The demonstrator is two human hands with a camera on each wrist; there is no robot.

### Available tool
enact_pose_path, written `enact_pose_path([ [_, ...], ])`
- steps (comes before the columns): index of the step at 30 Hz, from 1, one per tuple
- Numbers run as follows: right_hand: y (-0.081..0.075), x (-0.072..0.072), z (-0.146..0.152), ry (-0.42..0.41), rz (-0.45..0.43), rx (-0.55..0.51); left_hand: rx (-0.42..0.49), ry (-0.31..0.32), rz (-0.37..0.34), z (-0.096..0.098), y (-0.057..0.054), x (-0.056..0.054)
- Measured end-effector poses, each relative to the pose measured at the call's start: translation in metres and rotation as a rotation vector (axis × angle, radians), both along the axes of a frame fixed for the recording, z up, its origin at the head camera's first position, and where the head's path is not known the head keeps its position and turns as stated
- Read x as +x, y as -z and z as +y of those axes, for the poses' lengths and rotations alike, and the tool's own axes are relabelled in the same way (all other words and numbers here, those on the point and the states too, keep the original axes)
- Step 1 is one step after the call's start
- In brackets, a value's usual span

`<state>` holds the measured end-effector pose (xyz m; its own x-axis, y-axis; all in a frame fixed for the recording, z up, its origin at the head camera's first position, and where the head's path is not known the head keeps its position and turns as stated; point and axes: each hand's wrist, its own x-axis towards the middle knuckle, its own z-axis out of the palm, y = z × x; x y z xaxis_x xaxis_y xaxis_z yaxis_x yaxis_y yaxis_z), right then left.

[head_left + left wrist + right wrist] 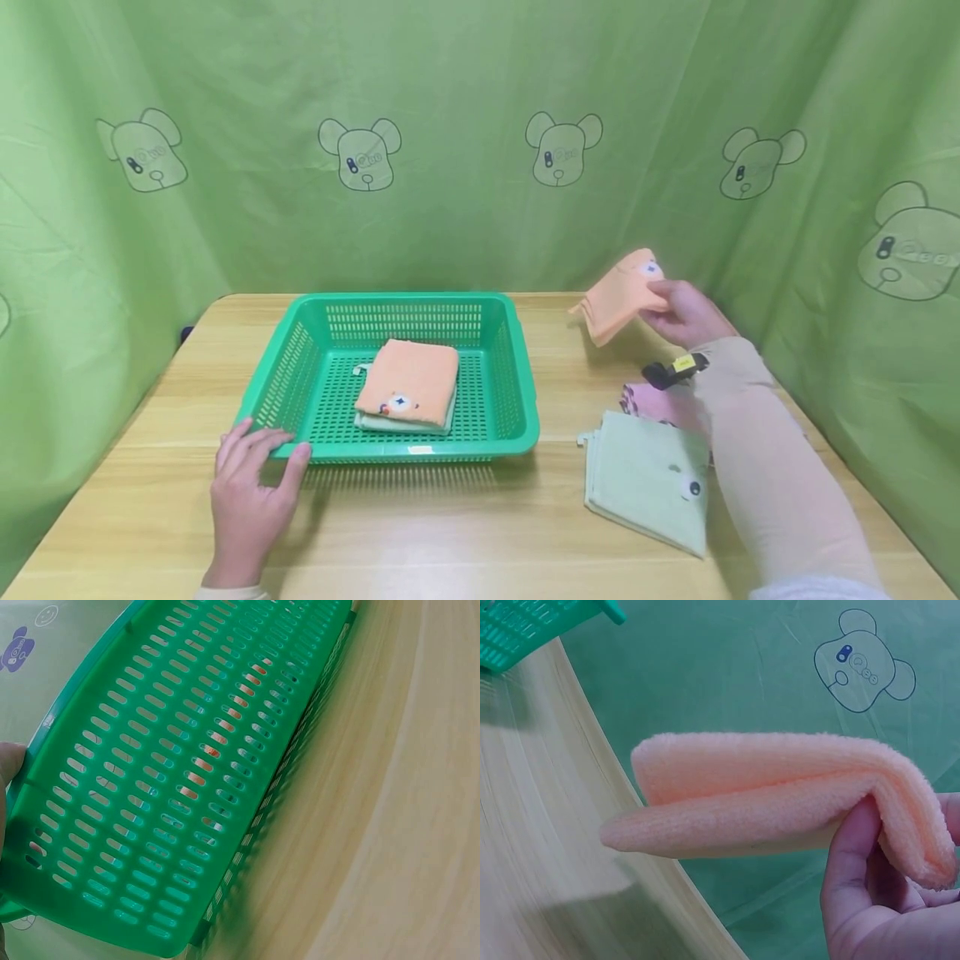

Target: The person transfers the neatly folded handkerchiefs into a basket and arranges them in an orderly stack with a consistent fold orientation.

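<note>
Near the far right corner of the table (420, 533), the right hand (686, 315) pinches an orange towel (618, 296). The left hand (251, 483), fingers bent, grips the basket (480, 448) at its near left corner.

Right hand (678, 315) aloft — pinch grip

A woodgrain table (555, 533) carries a green basket (465, 450), mint cloth (645, 483) and pink cloth (663, 403).

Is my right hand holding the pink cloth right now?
No, your right hand holds an orange cloth; the pink cloth lies on the table.
</note>
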<state>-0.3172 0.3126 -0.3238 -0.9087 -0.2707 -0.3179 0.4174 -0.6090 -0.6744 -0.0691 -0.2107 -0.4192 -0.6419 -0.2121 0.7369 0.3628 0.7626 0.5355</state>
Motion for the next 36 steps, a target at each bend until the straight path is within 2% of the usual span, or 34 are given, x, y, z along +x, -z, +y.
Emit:
enact_pose_path([
  [5, -0.002, 0.001, -0.005, 0.001, 0.008, 0.031, -0.001, 0.003, 0.005, 0.001, 0.000, 0.000],
  [13, 0.000, 0.002, -0.014, 0.008, 0.029, -0.023, 0.000, 0.005, 0.004, 0.000, 0.000, -0.001],
  [21, 0.003, 0.000, -0.019, -0.040, 0.079, -0.058, 0.014, 0.005, -0.001, 0.001, 0.001, 0.000],
  [36, -0.004, 0.003, -0.034, -0.051, 0.121, -0.008, 0.006, 0.001, 0.001, 0.001, -0.001, 0.000],
])
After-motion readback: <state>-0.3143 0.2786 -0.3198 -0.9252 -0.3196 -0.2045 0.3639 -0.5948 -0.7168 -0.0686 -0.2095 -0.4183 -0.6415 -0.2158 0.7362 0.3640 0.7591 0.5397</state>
